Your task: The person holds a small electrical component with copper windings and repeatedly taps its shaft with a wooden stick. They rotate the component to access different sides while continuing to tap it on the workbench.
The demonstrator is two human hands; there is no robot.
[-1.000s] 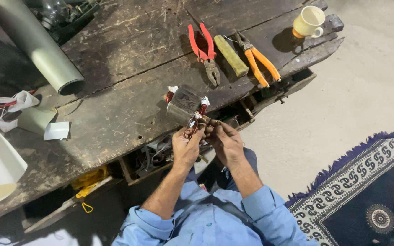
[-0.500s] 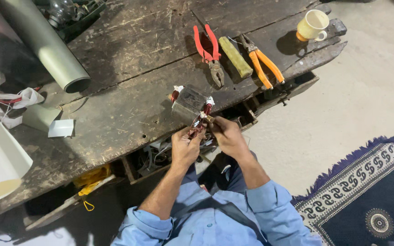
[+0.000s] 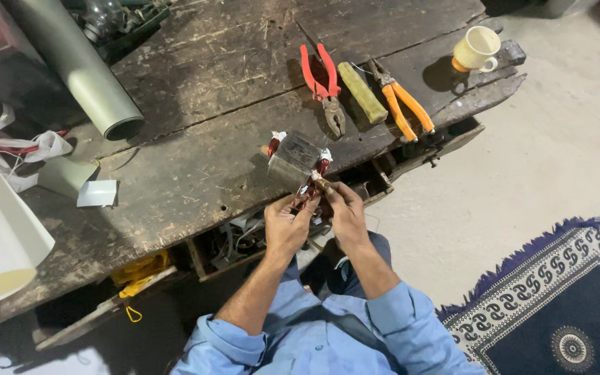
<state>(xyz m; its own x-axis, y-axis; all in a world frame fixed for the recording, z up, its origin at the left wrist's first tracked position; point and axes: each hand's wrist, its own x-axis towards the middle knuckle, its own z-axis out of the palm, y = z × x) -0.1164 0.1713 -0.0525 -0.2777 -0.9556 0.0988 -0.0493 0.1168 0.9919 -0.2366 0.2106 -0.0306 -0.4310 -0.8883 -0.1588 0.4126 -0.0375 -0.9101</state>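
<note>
There is one view only, from a camera on the person's head. It looks steeply down, almost from straight above, at the wooden workbench (image 3: 196, 139) and at the two hands near its front edge. The person's arms enter from the bottom middle. The bench fills the upper left part and runs slanted across the picture. On the right the camera sees the floor (image 3: 557, 160) and a rug (image 3: 564, 305) below.
</note>
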